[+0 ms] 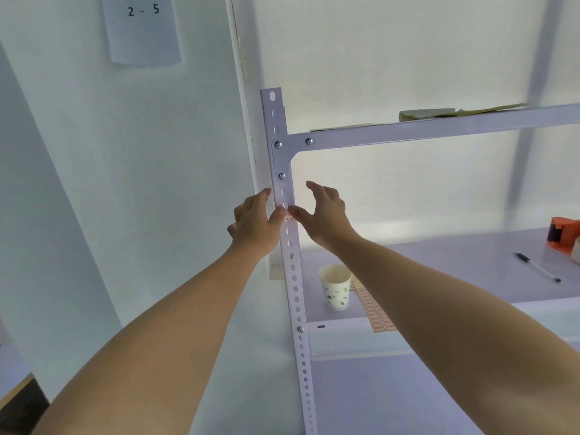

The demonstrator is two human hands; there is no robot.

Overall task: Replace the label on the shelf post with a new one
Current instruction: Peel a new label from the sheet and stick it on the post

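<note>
Small orange-edged paper label (288, 216), on the front face of the white perforated steel shelf post (295, 287), below the bolted corner bracket (281, 158); largely covered, so its long axis cannot be told. Both thumbs meet on it: left hand (253, 226) from the left, fingers straight along the post's edge; right hand (324, 216) from the right, fingers spread, gripping nothing. Both hands are equally near.

Shelf post (295, 279): smooth white-painted metal, shiny bolts. Paper cup (335, 288); orange plastic tape dispenser (563, 234).
</note>
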